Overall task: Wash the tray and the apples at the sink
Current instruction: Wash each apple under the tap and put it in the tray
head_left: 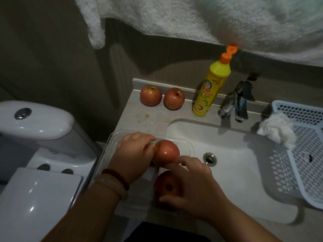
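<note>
Beside the toilet (35,123), on the near left of the desk (145,117), sits the clear tray (111,145). Left hand (134,152) fingers curl round one apple (167,151); right hand (190,186) grips a lower apple (166,186). Emptying the tray looks underway; next, set these by the two far apples (162,97). Soap bottle (211,84), tap (237,102), sink (244,163), basket (305,154) lie rightward in a dim bathroom.

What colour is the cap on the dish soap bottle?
Orange, flipped open, on the yellow dish soap bottle; the head view shows it.
</note>
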`<move>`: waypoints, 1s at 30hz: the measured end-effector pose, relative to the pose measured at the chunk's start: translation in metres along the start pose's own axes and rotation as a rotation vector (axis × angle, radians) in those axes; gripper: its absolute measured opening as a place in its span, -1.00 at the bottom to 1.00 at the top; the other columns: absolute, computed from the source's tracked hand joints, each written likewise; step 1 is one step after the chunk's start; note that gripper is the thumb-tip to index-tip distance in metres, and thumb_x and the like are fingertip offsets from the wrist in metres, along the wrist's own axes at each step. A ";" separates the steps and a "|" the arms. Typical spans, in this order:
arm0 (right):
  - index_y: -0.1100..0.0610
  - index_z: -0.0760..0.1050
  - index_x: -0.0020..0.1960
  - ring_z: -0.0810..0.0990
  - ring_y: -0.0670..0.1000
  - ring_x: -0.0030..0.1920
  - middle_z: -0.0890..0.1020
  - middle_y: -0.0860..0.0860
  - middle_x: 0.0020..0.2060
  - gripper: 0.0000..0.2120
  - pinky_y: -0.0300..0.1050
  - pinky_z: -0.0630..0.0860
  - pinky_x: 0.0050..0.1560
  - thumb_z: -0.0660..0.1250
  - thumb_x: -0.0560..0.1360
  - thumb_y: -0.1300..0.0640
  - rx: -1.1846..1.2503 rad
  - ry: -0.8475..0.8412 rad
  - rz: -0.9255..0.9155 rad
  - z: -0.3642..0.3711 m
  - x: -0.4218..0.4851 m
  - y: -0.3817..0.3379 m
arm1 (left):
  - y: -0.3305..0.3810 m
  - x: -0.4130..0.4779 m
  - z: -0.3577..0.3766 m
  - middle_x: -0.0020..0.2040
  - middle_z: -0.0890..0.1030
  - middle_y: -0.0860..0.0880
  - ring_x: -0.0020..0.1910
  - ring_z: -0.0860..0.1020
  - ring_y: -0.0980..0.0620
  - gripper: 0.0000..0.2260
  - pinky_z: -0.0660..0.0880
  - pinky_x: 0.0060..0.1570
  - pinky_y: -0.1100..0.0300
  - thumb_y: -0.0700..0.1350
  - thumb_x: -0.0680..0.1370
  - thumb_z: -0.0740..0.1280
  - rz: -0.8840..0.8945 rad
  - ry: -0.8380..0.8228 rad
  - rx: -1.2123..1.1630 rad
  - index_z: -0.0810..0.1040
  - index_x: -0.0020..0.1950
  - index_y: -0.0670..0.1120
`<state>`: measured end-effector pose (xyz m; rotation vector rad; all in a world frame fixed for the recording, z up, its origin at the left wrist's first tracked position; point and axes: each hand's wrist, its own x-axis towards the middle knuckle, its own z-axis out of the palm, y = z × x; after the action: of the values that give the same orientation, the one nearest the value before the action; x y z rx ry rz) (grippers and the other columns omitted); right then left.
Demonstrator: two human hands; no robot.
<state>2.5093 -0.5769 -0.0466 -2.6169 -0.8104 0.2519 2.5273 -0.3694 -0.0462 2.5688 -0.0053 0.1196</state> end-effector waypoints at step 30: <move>-0.04 0.08 0.51 0.25 0.30 0.41 0.10 0.18 0.48 -0.26 0.09 0.35 0.32 0.42 0.48 0.03 0.052 0.217 0.511 -0.015 0.234 0.050 | -0.021 0.019 0.006 0.08 0.57 0.11 0.09 0.46 0.18 -0.82 0.36 0.27 0.17 0.01 0.58 0.24 0.085 -0.079 -0.001 0.57 0.13 0.04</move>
<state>2.7301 -0.4856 -0.0665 -2.6972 -0.0529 0.1179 2.5475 -0.3549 -0.0607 2.5715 -0.1443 0.0496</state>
